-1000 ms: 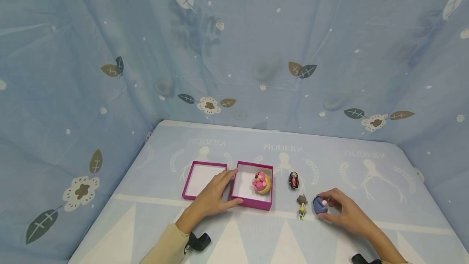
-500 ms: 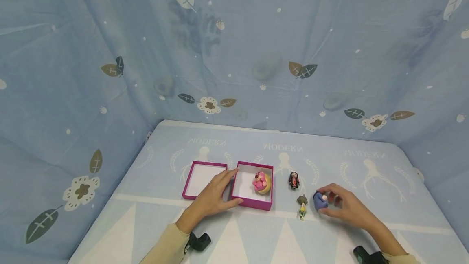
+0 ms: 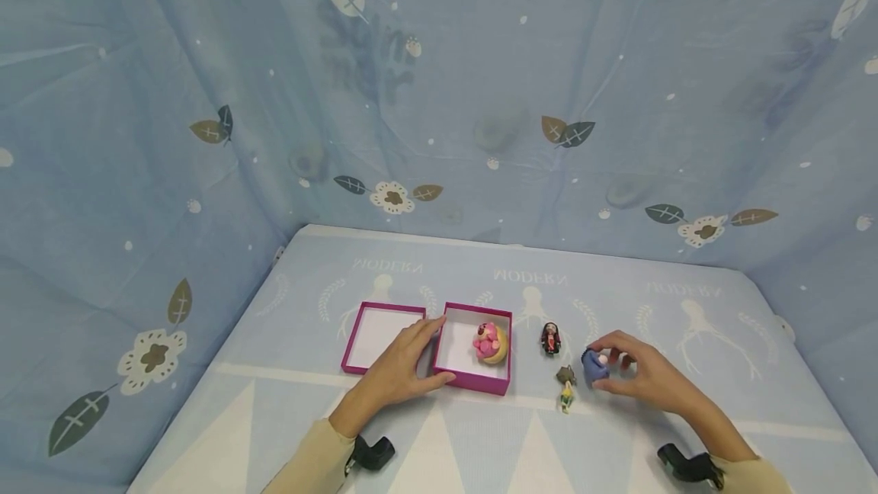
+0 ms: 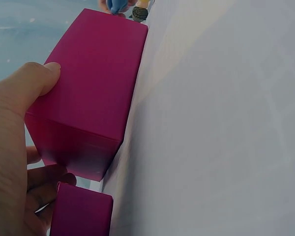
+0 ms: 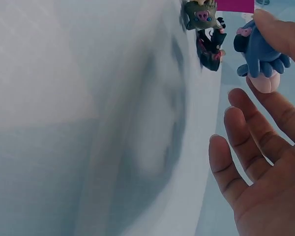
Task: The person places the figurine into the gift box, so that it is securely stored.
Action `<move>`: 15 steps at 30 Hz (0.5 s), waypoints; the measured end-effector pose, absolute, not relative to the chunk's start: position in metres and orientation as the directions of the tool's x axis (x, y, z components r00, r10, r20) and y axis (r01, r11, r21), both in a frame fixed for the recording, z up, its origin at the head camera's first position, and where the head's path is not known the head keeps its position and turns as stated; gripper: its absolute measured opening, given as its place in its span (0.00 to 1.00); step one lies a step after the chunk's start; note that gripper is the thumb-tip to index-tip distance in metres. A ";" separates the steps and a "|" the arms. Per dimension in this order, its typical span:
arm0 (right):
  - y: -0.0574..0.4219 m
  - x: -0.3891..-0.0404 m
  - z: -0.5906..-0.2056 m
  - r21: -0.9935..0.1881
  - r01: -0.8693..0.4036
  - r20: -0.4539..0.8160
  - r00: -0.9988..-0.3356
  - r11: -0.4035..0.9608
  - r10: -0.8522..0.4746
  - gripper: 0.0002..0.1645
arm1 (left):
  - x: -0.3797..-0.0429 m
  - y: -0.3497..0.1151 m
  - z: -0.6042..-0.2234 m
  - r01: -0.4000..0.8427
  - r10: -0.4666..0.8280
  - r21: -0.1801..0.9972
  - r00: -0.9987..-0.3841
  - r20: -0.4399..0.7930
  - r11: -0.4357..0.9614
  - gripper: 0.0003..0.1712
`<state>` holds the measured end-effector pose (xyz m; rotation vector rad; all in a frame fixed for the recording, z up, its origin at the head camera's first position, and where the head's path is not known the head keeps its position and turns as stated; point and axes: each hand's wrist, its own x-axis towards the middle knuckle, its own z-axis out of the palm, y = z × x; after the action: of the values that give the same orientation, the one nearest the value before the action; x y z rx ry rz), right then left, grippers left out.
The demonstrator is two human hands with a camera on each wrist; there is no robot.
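My right hand [image 3: 645,378] pinches a blue animal figurine [image 3: 594,367] between thumb and index finger, just above the table. In the right wrist view, this figurine [image 5: 265,51] shows a pale pink base, while the other fingers stay spread below it. My left hand [image 3: 405,364] holds a magenta box [image 3: 473,383] at its near left corner, thumb against the front wall [image 4: 96,73]. Inside the box, toward its right side, sits a pink bear figurine [image 3: 486,341] on a yellow crescent.
A black-haired doll figurine [image 3: 550,338] in red and black lies right of the box. Nearer lies a figurine with a brownish hood [image 3: 565,387] and yellow-green body. Left of the box, partly behind my left hand, lies the magenta-rimmed lid [image 3: 363,334], white inside up.
My right hand has lifted the blue figurine and shifted with it slightly left and away from me. The left hand and box have stayed put.
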<state>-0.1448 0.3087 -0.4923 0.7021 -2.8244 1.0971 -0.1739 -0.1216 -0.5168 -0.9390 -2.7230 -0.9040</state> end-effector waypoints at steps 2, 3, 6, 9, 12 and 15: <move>0.307 -0.147 -0.492 -0.635 -0.424 0.186 -0.895 0.645 -0.406 0.28 | -0.173 -0.122 -0.517 0.602 0.525 0.495 -0.795 0.303 0.626 0.53; 0.306 -0.147 -0.492 -0.635 -0.429 0.186 -0.892 0.643 -0.412 0.28 | -0.172 -0.123 -0.518 0.608 0.527 0.491 -0.791 0.310 0.624 0.52; 0.301 -0.150 -0.492 -0.636 -0.447 0.197 -0.882 0.629 -0.429 0.28 | -0.171 -0.124 -0.520 0.614 0.530 0.484 -0.787 0.316 0.624 0.53; 0.296 -0.154 -0.488 -0.621 -0.474 0.217 -0.869 0.624 -0.445 0.29 | -0.172 -0.124 -0.521 0.621 0.531 0.482 -0.782 0.326 0.619 0.52; 0.292 -0.161 -0.484 -0.609 -0.488 0.226 -0.863 0.626 -0.452 0.30 | -0.175 -0.123 -0.520 0.620 0.530 0.481 -0.783 0.325 0.620 0.52; 0.286 -0.166 -0.480 -0.607 -0.488 0.219 -0.862 0.628 -0.458 0.30 | -0.176 -0.122 -0.519 0.621 0.532 0.473 -0.782 0.324 0.625 0.52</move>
<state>-0.1658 0.2856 -0.4800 0.8121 -2.7952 1.0616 -0.1756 -0.1221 -0.5194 -0.9616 -2.6917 -0.8713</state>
